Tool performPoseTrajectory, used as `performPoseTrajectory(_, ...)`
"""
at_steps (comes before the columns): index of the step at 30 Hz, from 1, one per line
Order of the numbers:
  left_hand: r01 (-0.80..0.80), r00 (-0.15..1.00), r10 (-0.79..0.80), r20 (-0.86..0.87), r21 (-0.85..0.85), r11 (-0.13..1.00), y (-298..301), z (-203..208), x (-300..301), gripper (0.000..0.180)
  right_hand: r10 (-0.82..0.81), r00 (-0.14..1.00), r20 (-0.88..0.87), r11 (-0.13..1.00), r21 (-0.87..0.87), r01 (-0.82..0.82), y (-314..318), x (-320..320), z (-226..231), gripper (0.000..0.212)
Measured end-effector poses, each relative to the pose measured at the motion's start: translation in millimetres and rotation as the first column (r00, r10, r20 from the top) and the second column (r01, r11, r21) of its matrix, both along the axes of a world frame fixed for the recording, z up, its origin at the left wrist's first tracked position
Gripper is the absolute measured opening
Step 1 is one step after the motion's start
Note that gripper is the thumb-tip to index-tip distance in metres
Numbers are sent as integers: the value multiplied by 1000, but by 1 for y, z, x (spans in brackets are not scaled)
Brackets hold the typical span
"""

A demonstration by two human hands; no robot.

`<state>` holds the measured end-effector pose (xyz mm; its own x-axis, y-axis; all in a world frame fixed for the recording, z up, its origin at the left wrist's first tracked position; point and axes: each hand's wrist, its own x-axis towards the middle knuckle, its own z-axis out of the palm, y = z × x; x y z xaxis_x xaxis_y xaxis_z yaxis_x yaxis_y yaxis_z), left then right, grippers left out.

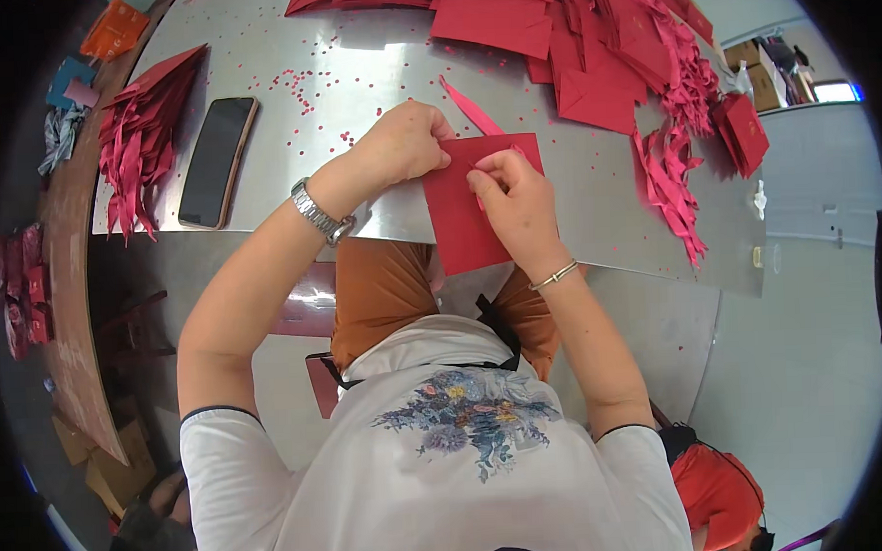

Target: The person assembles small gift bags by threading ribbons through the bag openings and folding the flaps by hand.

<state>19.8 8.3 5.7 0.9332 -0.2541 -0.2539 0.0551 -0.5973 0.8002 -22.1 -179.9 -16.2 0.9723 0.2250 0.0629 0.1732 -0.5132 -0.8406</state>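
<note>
Red paper bag (463, 216), flat and rectangular, lies under the person's two hands, its lower end reaching past the near edge of the metal table (274, 174) and out above the lap. Below it are brown trousers (381, 292) and a white shirt (370, 472) with a flower print.

The right hand (519, 200) covers the right part of the bag's face, wearing a bracelet (555, 276) at the wrist; its thumb and index finger are pressed together over the middle of the bag. A bit of pink shows beside these fingertips, but whether ribbon is gripped between them I cannot tell. The left hand (407, 141), with a metal watch (320, 214) at its wrist, is at the bag's upper left corner, fingers curled; what, if anything, they pinch I cannot tell. Just beyond the bag's upper edge, a pink ribbon (469, 109) slants away across the table.

Farther left lies a dark phone (218, 162), and next to it a stack of red bags (154, 115) with pink ribbons trailing toward the near edge. Small red dots (304, 96) are scattered past the left hand. At the far right sits a heap of red bags (600, 85), with a tangle of pink ribbons (673, 185) along its right side.
</note>
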Motion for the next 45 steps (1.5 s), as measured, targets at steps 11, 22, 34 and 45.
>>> performPoseTrajectory(11,-69,986,37,-160,-199,978,11,-5,-6,18,-52,991,121,986,-150,70,19,4,4,14)
performPoseTrajectory(22,-15,1000,15,0,-204,979,17,-9,-14,17,-67,997,-22,986,-153,63,26,9,17,15)
performPoseTrajectory(34,19,986,7,167,-156,988,19,-21,-15,18,236,939,249,796,-603,-39,37,22,29,11)
performPoseTrajectory(45,-29,892,123,435,-215,976,7,-24,-28,14,384,922,-46,478,-845,-241,68,41,69,15)
